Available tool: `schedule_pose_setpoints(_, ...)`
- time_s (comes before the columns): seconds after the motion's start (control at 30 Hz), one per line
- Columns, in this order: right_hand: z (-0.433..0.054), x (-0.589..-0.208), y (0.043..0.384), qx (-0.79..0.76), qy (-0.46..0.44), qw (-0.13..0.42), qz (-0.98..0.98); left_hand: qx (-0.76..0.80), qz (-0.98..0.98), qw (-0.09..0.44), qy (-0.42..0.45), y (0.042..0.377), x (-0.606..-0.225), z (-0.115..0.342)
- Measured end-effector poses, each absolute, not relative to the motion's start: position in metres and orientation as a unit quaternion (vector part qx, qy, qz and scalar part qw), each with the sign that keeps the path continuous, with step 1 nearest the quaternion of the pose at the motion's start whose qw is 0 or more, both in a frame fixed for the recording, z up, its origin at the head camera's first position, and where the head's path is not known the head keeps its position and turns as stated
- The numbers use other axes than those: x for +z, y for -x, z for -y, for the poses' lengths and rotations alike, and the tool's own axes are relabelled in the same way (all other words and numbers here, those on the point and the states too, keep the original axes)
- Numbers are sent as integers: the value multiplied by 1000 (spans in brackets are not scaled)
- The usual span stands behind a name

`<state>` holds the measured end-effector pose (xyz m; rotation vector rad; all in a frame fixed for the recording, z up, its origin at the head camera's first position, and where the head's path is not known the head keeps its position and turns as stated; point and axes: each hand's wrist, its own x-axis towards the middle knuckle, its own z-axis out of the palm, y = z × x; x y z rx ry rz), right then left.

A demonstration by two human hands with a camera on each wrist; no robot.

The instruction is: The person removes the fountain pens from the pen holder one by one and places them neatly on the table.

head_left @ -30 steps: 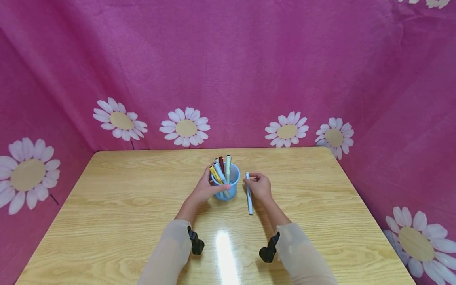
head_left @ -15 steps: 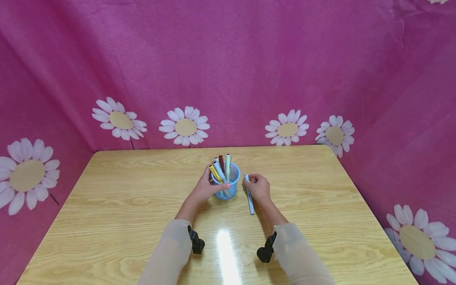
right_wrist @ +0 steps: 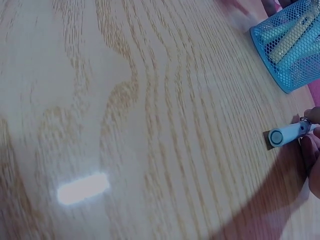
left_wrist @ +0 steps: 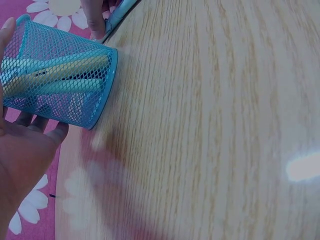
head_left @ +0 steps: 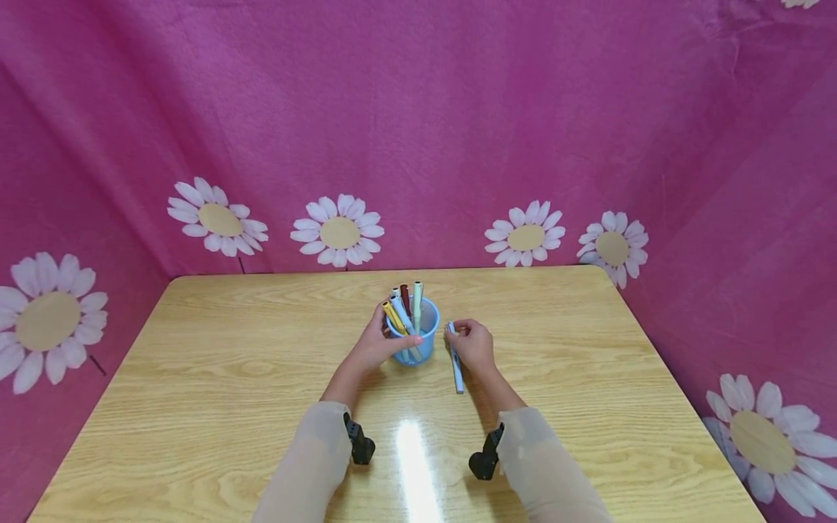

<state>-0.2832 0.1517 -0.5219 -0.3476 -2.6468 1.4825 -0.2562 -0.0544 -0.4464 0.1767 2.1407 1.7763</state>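
Note:
My left hand (head_left: 373, 350) grips a blue mesh pen cup (head_left: 428, 340), its thumb across the near side. The cup stands upright on the table. Leaning inside it are several pens: a yellow pen (head_left: 393, 317), a dark red pen (head_left: 405, 296), a pale green pen (head_left: 418, 299) and a light blue pen (head_left: 399, 310). Just right of the cup, my right hand (head_left: 476, 346) pinches another light blue pen (head_left: 457, 373) near its far end. That pen points toward me; its round near end (right_wrist: 276, 138) sits at or just above the tabletop in the right wrist view.
The wood-grain table (head_left: 229, 378) spreads out to both sides, with a bright light reflection in front. A pink curtain (head_left: 418, 131) with white daisies hangs behind and beside it. Black wrist cameras (head_left: 485, 456) sit on both sleeves.
The right hand and its pen have shifted very slightly left, and the pen's far end has come a little nearer. The left hand stays on the cup.

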Motion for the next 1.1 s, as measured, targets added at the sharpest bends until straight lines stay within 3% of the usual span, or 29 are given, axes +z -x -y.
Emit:
schedule_pose_setpoints(0.43,-152,-518,282,510,116,41,852,630,-759,154,-58,273,-478,53)
schedule_pose_setpoints(1.1,-160,-503,279,535,129,21,835,635,-759,136,-58,274,-485,51)
